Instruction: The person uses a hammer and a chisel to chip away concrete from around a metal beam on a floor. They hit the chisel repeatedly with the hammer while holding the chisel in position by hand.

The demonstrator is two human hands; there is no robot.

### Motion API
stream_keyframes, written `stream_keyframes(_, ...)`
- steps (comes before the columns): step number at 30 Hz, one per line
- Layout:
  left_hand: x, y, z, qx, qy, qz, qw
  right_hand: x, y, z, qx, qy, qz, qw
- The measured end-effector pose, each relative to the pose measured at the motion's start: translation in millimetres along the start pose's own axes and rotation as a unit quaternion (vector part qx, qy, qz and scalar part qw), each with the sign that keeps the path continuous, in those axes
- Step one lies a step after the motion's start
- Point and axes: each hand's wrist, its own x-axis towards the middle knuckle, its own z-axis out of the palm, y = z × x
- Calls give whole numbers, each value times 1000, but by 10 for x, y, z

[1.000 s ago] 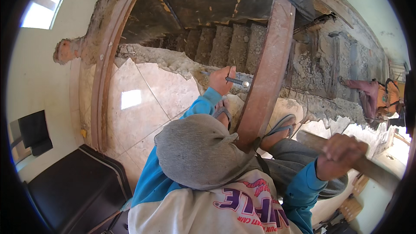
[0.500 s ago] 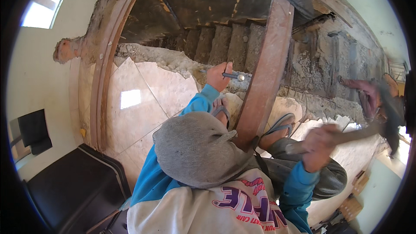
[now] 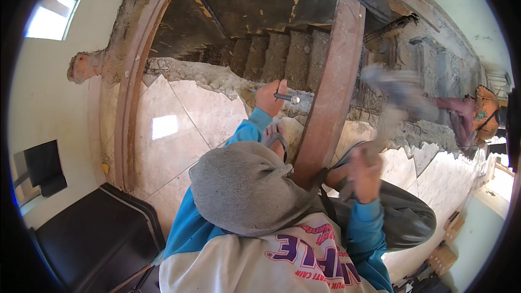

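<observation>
My left hand (image 3: 269,99) is closed round a steel chisel (image 3: 284,97), a dark ribbed rod whose shiny round end points right; its other end is hidden by my fist. It is held over the broken concrete edge (image 3: 225,80) between the tiles and the stairs. My right hand (image 3: 364,172) grips the wooden handle of a sledgehammer (image 3: 386,125). The dark hammer head is smeared by motion, raised to the upper right beyond the reddish wooden beam (image 3: 337,76), well apart from the chisel.
Dirty concrete steps (image 3: 271,57) go down beyond the edge. Cracked pale tiles (image 3: 190,114) surround my feet. Another person in orange (image 3: 484,114) bends at the right, and part of someone shows at the top right. A black padded piece of furniture (image 3: 92,239) stands lower left.
The sledgehammer has swung from the far right up and leftward, its handle now steep. My right hand has shifted left. The left hand with the chisel has barely moved.
</observation>
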Motion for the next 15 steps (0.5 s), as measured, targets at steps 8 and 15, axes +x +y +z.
stream_keyframes(8,-319,65,-220,-95,6,41,995,-41,-870,-574,323,6,-567,758)
stream_keyframes(15,-821,-538,-770,-226,305,-89,921,255,-79,-466,230,94,-353,902)
